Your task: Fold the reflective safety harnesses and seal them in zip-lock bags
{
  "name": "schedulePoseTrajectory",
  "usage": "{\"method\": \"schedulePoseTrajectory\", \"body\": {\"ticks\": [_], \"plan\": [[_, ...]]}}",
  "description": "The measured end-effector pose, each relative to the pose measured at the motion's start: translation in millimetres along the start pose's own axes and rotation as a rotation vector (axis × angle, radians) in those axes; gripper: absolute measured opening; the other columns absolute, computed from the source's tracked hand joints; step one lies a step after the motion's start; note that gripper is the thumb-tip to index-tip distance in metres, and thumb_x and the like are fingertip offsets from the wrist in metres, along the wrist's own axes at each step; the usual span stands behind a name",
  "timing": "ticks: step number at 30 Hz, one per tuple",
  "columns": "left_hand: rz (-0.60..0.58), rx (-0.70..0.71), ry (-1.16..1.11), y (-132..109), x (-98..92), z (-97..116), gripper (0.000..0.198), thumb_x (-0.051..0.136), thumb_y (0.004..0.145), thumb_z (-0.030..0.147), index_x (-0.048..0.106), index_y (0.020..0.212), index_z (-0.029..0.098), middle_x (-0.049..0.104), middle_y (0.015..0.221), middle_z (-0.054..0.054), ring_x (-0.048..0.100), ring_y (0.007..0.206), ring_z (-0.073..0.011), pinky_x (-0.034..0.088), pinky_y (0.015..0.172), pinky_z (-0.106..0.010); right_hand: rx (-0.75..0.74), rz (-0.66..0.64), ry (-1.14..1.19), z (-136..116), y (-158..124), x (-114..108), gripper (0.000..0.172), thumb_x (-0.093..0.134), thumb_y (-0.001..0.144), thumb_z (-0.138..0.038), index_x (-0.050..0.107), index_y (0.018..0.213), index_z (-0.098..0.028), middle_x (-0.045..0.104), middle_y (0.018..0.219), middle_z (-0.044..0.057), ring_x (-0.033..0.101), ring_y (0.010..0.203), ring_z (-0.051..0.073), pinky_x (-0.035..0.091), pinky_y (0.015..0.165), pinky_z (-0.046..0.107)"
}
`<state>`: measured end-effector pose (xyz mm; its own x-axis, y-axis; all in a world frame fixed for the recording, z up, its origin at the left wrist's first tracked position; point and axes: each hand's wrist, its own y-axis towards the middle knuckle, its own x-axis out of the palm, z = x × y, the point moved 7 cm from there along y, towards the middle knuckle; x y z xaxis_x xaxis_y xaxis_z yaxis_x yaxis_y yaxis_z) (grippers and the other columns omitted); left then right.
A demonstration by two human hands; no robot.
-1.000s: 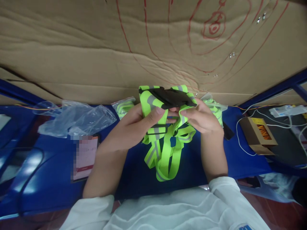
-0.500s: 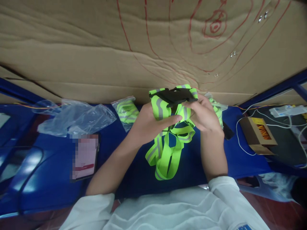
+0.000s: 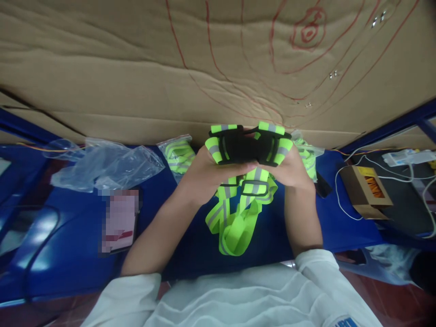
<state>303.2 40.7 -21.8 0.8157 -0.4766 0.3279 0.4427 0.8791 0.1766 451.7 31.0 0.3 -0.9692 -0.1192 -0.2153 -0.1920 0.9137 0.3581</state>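
Observation:
A yellow-green reflective strap [image 3: 240,231] with grey stripes is held up in front of me, its loops hanging over the blue table. At its top sits a black plastic buckle [image 3: 248,147], broad side toward me. My left hand [image 3: 204,175] is closed on the strap and the buckle's left end, thumb along the lower edge. My right hand [image 3: 293,168] grips the buckle's right end the same way. Both thumbs meet below the buckle's middle; most other fingers are hidden behind. A black slider [image 3: 255,188] shows on the strap underneath.
Clear plastic bags [image 3: 112,165] and a bagged reflective strap [image 3: 179,156] lie at the back left. Another bagged strap [image 3: 308,159] is behind my right hand. A phone [image 3: 121,220] lies left on the blue table [image 3: 184,250]. An open cardboard box [image 3: 366,190] and white cables stand right. Cardboard [image 3: 119,91] walls the back.
The buckle has turned from a tilted, edge-on position to face me broadside and level. My hands have shifted around its two ends, and the thumbs have come together under it.

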Motion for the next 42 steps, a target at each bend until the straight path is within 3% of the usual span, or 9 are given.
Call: {"method": "schedulePoseTrajectory", "body": {"ticks": [6, 10, 15, 19, 23, 27, 30, 35, 42], "plan": [[0.161, 0.212, 0.383, 5.2, -8.5, 14.7, 0.043, 0.092, 0.076, 0.039, 0.079, 0.113, 0.022, 0.08, 0.114, -0.005, 0.072, 0.119, -0.0278, 0.052, 0.115, -0.042, -0.05, 0.057, -0.026, 4.0, 0.9, 5.7, 0.034, 0.078, 0.086, -0.06, 0.081, 0.097, -0.027, 0.079, 0.11, 0.002, 0.069, 0.121, 0.028, 0.056, 0.108, 0.043], [-0.022, 0.158, 0.367, 11.2, -7.4, 9.4, 0.044, 0.093, 0.075, 0.041, 0.078, 0.113, 0.023, 0.078, 0.115, -0.004, 0.068, 0.126, -0.0289, 0.047, 0.12, -0.043, 0.045, 0.134, 0.057, 21.9, -1.0, 4.4, 0.043, 0.07, 0.09, -0.067, 0.08, 0.102, -0.028, 0.078, 0.106, 0.001, 0.069, 0.122, 0.028, 0.059, 0.105, 0.045], [-0.207, -0.03, 0.233, 10.8, -12.0, -6.5, 0.05, 0.094, 0.069, 0.053, 0.078, 0.104, 0.021, 0.078, 0.105, -0.006, 0.071, 0.116, -0.0327, 0.059, 0.102, -0.046, 0.104, 0.109, 0.054, 29.3, -1.7, 4.0, 0.047, 0.067, 0.087, -0.074, 0.08, 0.1, -0.031, 0.078, 0.102, 0.0, 0.071, 0.116, 0.027, 0.058, 0.106, 0.047], [-0.138, 0.053, 0.275, 14.4, -10.6, -4.5, 0.041, 0.094, 0.072, 0.04, 0.077, 0.105, 0.025, 0.078, 0.112, -0.003, 0.063, 0.133, -0.0292, 0.046, 0.122, -0.045, 0.042, 0.068, -0.055, 14.8, 0.4, 4.6, 0.042, 0.068, 0.091, -0.068, 0.081, 0.099, -0.029, 0.078, 0.102, -0.001, 0.072, 0.111, 0.026, 0.057, 0.108, 0.047], [-0.01, 0.061, 0.254, 18.6, -18.9, -13.8, 0.038, 0.09, 0.076, 0.04, 0.078, 0.107, 0.023, 0.078, 0.114, -0.005, 0.068, 0.125, -0.0286, 0.051, 0.117, -0.046, -0.079, 0.046, -0.212, -14.3, -1.1, -3.4, 0.049, 0.079, 0.088, -0.054, 0.071, 0.131, -0.033, 0.068, 0.141, 0.001, 0.058, 0.14, 0.03, 0.046, 0.123, 0.047], [-0.08, 0.1, 0.268, 18.3, -19.2, -18.7, 0.041, 0.091, 0.076, 0.037, 0.077, 0.113, 0.025, 0.077, 0.123, -0.004, 0.069, 0.124, -0.0261, 0.052, 0.115, -0.041, -0.178, 0.02, -0.361, -38.7, -9.8, -8.4, 0.07, 0.087, 0.083, -0.041, 0.059, 0.147, -0.045, 0.041, 0.167, -0.004, 0.039, 0.156, 0.033, 0.039, 0.129, 0.047], [-0.146, 0.071, 0.287, 15.4, -9.7, -17.3, 0.044, 0.087, 0.079, 0.037, 0.076, 0.119, 0.024, 0.076, 0.127, -0.005, 0.069, 0.123, -0.0267, 0.056, 0.108, -0.039, -0.199, -0.024, -0.446, -43.8, -15.1, -1.1, 0.045, 0.08, 0.09, -0.039, 0.071, 0.134, -0.04, 0.057, 0.155, -0.001, 0.051, 0.147, 0.033, 0.041, 0.128, 0.05], [-0.139, -0.101, 0.122, 11.0, 4.4, -22.4, 0.057, 0.095, 0.07, 0.035, 0.075, 0.121, 0.019, 0.078, 0.12, -0.008, 0.073, 0.112, -0.0293, 0.061, 0.095, -0.038, -0.207, 0.142, -0.537, -44.3, -13.4, -0.5, 0.03, 0.063, 0.103, -0.04, 0.076, 0.128, -0.031, 0.076, 0.128, 0.001, 0.069, 0.125, 0.023, 0.053, 0.117, 0.039], [-0.454, -0.309, -0.226, -0.1, 29.5, -37.1, 0.058, 0.097, 0.069, 0.035, 0.075, 0.119, 0.016, 0.078, 0.118, -0.013, 0.074, 0.114, -0.0323, 0.06, 0.102, -0.042, -0.435, 0.192, -0.591, -49.8, -14.0, -7.9, 0.027, 0.069, 0.1, -0.034, 0.075, 0.126, -0.035, 0.076, 0.126, 0.0, 0.07, 0.121, 0.021, 0.058, 0.109, 0.038]]}}
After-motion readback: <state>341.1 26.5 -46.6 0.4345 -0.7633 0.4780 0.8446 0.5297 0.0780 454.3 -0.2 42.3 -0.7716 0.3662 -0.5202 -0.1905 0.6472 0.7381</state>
